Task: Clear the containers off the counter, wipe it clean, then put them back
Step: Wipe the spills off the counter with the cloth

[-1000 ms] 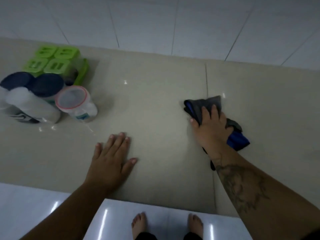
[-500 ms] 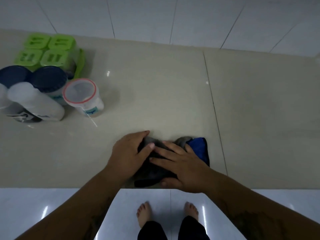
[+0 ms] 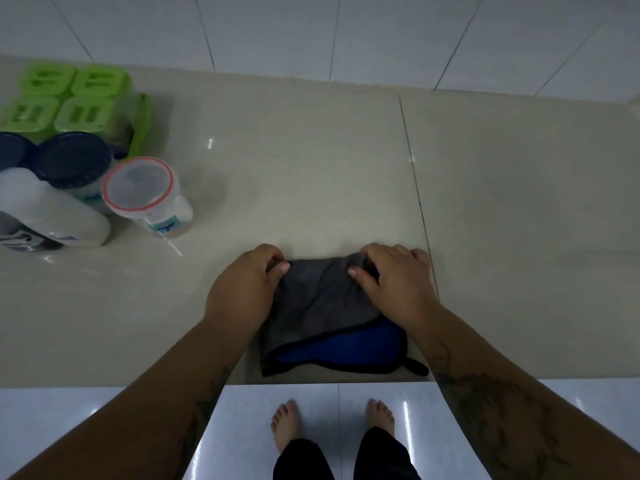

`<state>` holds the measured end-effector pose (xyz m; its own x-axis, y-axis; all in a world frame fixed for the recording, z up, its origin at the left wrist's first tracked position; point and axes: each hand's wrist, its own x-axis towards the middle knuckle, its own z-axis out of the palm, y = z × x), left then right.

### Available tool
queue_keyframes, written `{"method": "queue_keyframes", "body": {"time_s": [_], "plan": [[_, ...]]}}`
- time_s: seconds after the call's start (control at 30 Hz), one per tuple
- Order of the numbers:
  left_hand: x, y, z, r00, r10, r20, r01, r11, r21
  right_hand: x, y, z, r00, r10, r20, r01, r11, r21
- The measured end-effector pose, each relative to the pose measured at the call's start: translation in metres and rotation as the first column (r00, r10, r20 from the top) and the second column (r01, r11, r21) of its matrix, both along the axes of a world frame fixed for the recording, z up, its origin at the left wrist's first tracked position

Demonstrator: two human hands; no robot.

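Note:
A grey cloth (image 3: pixel 320 306) with a blue underside lies spread on the beige counter (image 3: pixel 311 168) near its front edge. My left hand (image 3: pixel 246 289) pinches the cloth's far left corner. My right hand (image 3: pixel 394 282) pinches its far right corner. The containers stand grouped at the far left: a green four-lid set (image 3: pixel 69 98), two dark-lidded jars (image 3: pixel 74 159), a white bottle (image 3: pixel 55 213) lying on its side, and a clear tub (image 3: pixel 145 195) with a red-rimmed lid.
A grout seam (image 3: pixel 414 188) runs across the counter just right of the cloth. A tiled wall (image 3: pixel 346 36) rises behind the counter. Below the counter's front edge are a glossy floor and my bare feet (image 3: pixel 332 420).
The right hand dragged the bunched cloth from the middle right to the front edge. Both hands then took its far corners and spread it flat.

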<state>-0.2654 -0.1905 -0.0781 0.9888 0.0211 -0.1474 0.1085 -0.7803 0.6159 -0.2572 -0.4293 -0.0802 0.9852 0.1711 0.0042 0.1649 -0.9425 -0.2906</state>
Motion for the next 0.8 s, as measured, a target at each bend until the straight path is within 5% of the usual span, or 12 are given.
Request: {"method": "queue_keyframes", "body": {"time_s": [0.1, 0.17, 0.27, 0.37, 0.6, 0.7, 0.8], "plan": [[-0.005, -0.004, 0.009, 0.981, -0.022, 0.192, -0.011, 0.986, 0.166, -0.003, -0.002, 0.005, 1.000, -0.020, -0.022, 0.022, 0.996, 0.086], [-0.015, -0.007, 0.019, 0.952, -0.177, 0.251, 0.124, 0.969, 0.214, -0.013, -0.006, 0.011, 0.996, -0.084, 0.019, 0.082, 0.993, 0.090], [-0.039, -0.003, 0.018, 0.877, -0.454, 0.159, 0.393, 0.867, 0.306, -0.032, -0.007, 0.016, 0.983, -0.174, -0.052, 0.170, 0.983, -0.075], [-0.058, 0.014, 0.001, 0.827, -0.562, 0.004, 0.530, 0.783, 0.327, -0.046, 0.000, 0.013, 0.986, -0.156, -0.065, 0.149, 0.983, -0.108], [-0.065, 0.018, -0.006, 0.722, -0.677, 0.144, 0.568, 0.699, 0.435, -0.051, -0.014, 0.039, 0.886, -0.276, -0.372, 0.284, 0.958, -0.035], [-0.063, 0.016, -0.006, 0.583, -0.810, 0.062, 0.684, 0.531, 0.501, -0.073, -0.025, 0.036, 0.770, -0.329, -0.547, 0.335, 0.938, -0.092], [-0.061, 0.020, -0.002, 0.554, -0.832, 0.017, 0.732, 0.497, 0.466, -0.090, -0.028, 0.032, 0.743, -0.353, -0.569, 0.348, 0.930, -0.123]]}}
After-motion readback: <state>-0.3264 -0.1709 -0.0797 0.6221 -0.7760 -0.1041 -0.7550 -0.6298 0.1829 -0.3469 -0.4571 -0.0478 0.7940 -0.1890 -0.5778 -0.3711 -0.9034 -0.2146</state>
